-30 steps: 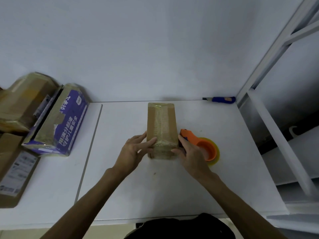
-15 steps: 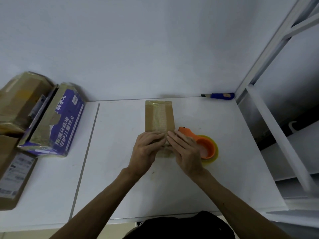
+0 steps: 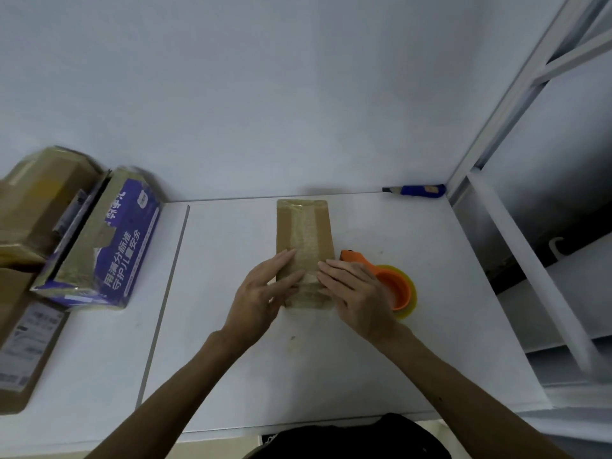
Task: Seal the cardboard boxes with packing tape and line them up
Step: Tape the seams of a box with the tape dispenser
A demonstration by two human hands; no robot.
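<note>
Centrally, a narrow brown cardboard box with a glossy tape strip lengthwise; left hand and right hand press it with flat fingers.

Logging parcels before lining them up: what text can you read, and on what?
"用满分标准 守护儿童安全", somewhat blurred: side of the purple box.
Too blurred: the larger characters and logo at that box's far end.
Too small: the shipping label on the brown box at left.
No print visible: the small taped box in the middle.
</note>
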